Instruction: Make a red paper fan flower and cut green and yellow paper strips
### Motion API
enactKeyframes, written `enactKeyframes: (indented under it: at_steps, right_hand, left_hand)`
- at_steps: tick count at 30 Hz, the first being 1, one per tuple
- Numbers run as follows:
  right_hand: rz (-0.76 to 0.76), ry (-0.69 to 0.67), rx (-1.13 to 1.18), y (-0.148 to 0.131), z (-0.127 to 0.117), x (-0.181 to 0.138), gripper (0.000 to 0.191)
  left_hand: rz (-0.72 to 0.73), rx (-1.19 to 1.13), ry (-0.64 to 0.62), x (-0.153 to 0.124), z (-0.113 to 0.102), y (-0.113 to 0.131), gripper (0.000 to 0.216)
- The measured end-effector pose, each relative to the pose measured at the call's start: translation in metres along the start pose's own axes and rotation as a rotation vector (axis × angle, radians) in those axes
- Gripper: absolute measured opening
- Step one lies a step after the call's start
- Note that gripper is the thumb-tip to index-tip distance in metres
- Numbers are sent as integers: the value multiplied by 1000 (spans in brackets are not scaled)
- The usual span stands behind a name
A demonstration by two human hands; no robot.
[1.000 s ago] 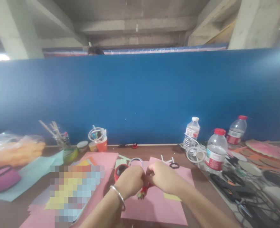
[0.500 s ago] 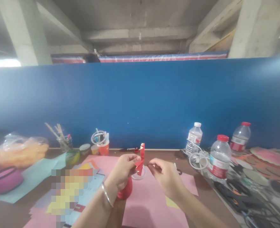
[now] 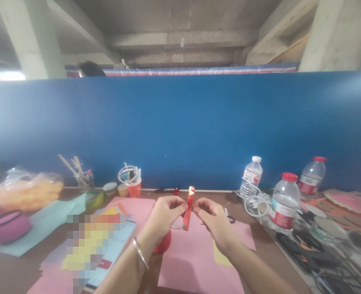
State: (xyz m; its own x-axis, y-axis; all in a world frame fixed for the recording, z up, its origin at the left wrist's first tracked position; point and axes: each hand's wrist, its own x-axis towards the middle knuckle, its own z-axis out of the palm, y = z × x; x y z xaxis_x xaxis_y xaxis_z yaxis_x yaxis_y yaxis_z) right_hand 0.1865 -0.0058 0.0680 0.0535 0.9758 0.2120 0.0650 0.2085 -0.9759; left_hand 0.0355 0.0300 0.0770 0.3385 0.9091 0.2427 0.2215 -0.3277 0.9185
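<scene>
My left hand (image 3: 168, 214), with a silver bangle at its wrist, pinches a narrow red folded paper strip (image 3: 188, 210) between thumb and fingers. The strip stands nearly upright above the desk, with pale zigzag cuts at its top end. Close by its right edge is my right hand (image 3: 211, 220), thumb and fingertips pressed together; what they hold, if anything, is too small to make out. A red rounded object (image 3: 164, 243) is partly hidden behind my left wrist. Pink paper (image 3: 195, 261) lies beneath both hands, and part of a clear ring (image 3: 177, 224) shows behind the strip.
Left are a phone (image 3: 119, 245), coloured paper partly pixelated, a magenta container (image 3: 10, 226) and a red cup (image 3: 134, 188) of pens. Right are several bottles (image 3: 285, 204), coiled white tubing (image 3: 256, 204) and black-handled tools (image 3: 299, 253). A blue partition (image 3: 180, 122) rises behind the desk.
The red strip has shifted right and turned, now looking straighter. My left hand has moved slightly right with it, and the gap to my right hand has narrowed. A head behind the partition moved left.
</scene>
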Motion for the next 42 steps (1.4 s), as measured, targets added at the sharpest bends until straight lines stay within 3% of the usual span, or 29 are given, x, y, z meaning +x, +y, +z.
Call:
enactKeyframes:
  at_steps: [6,11,16,23,33,42]
  right_hand:
    - [-29,58,-65,1,1,-1,15]
    - [19,23,10,1,-2,0,15]
    - [130,-96,208,0,-7,1,18]
    - [208,-154,331,-4,-8,-3,20]
    - [239,-177,344,-10,-5,-7,21]
    - [266,-158,336,-11,-4,-8,20]
  left_hand:
    - [-17,45,-20,0,2,1,19]
    - [3,36,-49,-3,3,8,15]
    - [189,146,-8,-7,2,15,9]
    - [450,275,47,-9,1,13,6]
    - [542,384,-48,-10,-9,14,5]
    - [591,387,-31,-10,-8,12,6]
